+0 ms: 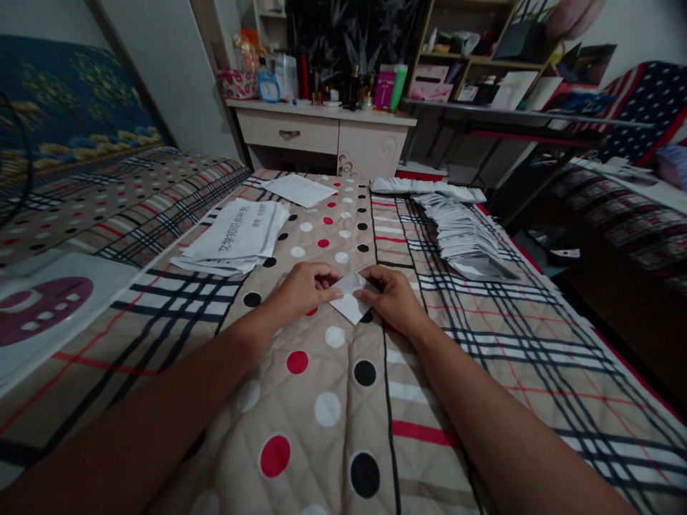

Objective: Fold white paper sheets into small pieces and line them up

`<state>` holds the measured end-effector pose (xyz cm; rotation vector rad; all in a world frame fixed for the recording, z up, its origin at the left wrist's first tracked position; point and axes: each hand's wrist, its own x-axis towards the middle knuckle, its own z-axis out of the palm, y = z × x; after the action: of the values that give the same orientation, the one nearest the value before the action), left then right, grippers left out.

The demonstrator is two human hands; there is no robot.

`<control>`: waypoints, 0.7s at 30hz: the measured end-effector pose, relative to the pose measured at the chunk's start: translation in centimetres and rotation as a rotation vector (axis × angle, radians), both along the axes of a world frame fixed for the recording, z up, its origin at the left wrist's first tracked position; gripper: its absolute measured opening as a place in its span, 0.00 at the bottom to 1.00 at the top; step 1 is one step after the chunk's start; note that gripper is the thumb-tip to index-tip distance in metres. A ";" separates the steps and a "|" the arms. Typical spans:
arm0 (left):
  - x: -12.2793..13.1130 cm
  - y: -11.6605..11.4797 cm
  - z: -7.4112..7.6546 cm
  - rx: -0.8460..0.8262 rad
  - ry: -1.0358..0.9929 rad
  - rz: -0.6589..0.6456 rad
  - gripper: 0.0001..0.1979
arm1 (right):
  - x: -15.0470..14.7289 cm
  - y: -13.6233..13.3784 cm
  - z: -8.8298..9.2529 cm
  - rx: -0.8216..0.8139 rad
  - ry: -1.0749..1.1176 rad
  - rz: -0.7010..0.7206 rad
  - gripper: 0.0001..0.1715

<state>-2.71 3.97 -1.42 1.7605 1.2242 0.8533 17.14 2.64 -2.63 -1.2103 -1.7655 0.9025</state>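
A small folded sheet of white paper (pixel 351 306) is held just above the quilted bedspread (pixel 308 336), one corner pointing toward me. My left hand (pixel 307 290) pinches its left edge between thumb and fingers. On the opposite side my right hand (pixel 393 295) grips the paper the same way, its thumb lying on top. Left of my hands lies a stack of printed white sheets (pixel 236 232) with large dark characters. Behind that stack is another white sheet (pixel 300 190). A long fanned row of folded paper pieces (pixel 456 232) lies to the right.
A white bundle (pixel 426 189) lies at the bed's far right. Beyond the bed stands a white dresser (pixel 316 132) bearing a blue clock (pixel 268 87), bottles and boxes. At left is a white bag (pixel 59 304) with a purple print. The bed's right edge drops to a dark floor.
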 end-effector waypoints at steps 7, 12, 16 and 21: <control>-0.6 -0.4 0.0 0.209 0.076 -0.156 0.09 | 0.0 -0.5 1.0 0.103 0.044 0.162 0.15; -0.8 -0.4 -0.3 0.382 0.064 -0.233 0.11 | 0.3 -0.6 1.2 0.142 0.003 0.243 0.19; -0.9 -0.4 -0.6 0.478 0.086 -0.286 0.11 | 0.6 -0.6 1.0 0.167 -0.007 0.275 0.22; -1.1 -0.6 -0.5 0.597 0.182 -0.325 0.11 | 0.7 -0.6 0.9 0.172 -0.028 0.282 0.24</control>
<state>-3.83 3.36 -1.91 2.4790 0.7927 0.9358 17.83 2.01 -1.71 -0.8820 -2.0260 0.8730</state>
